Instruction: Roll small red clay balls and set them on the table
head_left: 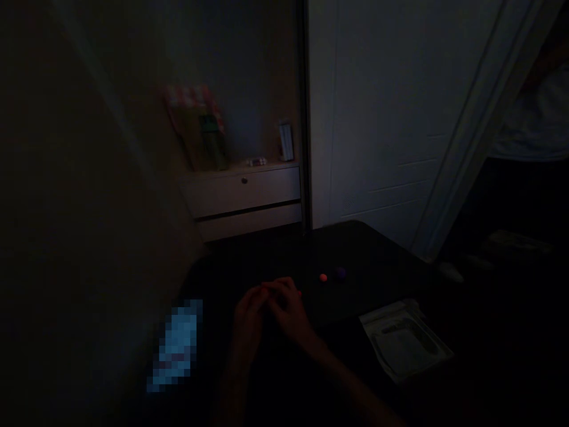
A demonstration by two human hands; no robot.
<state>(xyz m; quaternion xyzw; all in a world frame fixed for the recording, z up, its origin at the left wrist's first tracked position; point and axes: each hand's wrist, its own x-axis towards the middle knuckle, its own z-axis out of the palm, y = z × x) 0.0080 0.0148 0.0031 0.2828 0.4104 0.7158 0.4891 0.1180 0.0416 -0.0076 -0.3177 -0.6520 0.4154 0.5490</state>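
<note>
In the dim head view, my left hand (248, 317) and my right hand (288, 308) meet above the dark table (355, 246). Fingers of both are bent and closed around a small red piece (265, 291), mostly hidden by the fingertips; its kind is too dark to make out. A bit of red also shows at the far side of my right hand. To the right on the tabletop lie a small orange-red ball (323, 277) and a slightly larger purple ball (340, 273).
A pale flat packet (406, 341) lies to the right, by the table's near edge. Behind the table stand a drawer unit (249, 193) and a white door (377, 118). A person in a light top (537, 118) is at the far right. A pixelated bright patch is at left.
</note>
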